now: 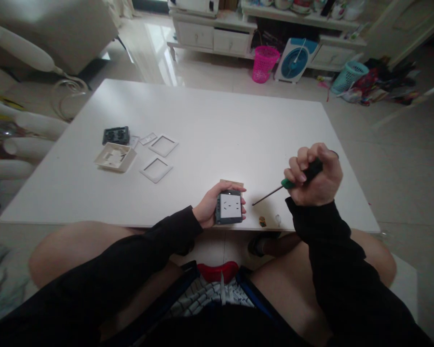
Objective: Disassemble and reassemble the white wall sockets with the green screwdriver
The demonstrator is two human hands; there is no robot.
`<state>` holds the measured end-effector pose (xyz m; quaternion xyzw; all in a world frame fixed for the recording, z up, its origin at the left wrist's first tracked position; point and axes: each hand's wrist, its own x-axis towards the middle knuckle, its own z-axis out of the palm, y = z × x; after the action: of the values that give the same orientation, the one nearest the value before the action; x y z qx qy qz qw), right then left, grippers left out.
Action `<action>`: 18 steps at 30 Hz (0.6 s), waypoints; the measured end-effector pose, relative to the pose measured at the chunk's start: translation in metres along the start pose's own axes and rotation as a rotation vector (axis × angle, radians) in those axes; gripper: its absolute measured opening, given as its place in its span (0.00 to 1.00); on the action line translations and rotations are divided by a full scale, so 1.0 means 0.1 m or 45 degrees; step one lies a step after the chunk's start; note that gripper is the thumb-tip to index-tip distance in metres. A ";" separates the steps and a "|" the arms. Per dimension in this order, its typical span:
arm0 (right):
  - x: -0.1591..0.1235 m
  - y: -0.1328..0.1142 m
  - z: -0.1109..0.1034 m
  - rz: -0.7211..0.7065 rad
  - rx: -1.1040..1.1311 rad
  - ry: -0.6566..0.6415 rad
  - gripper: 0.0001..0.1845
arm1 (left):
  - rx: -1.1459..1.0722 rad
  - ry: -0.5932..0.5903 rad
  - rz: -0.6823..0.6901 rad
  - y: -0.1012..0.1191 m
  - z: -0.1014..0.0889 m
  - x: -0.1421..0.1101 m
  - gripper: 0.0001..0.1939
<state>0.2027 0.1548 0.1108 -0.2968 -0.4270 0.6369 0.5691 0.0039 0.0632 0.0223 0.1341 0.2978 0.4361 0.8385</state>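
Observation:
Near the table's front edge, my left hand (207,205) is wrapped round a wall socket (230,205) with a white face and a dark grey frame, its slots turned up toward me. To the right, my right hand (313,176) grips a screwdriver (271,195) by its black and green handle. The shaft slants down to the left, and its tip stays apart from the socket. Behind my left fingers a brownish flat piece (232,183) partly shows. Below the screwdriver lie a small yellow and dark item (262,221) and a small clear item (278,220), both too small to name.
On the left of the white table (217,125) lie a cream back box (115,157), a dark socket module (115,135), two white frames (156,169) and small white plates (148,139). A pink basket (265,63) and a blue fan (295,60) stand on the floor beyond.

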 end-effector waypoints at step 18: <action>-0.44 0.49 0.18 0.288 -0.812 -0.125 0.14 | 0.308 0.086 0.234 0.30 0.07 -0.29 0.24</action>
<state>0.1721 0.1083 0.0708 -0.4742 -0.5961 0.5440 0.3520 -0.0241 0.0577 0.0534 0.2461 0.3629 0.4762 0.7622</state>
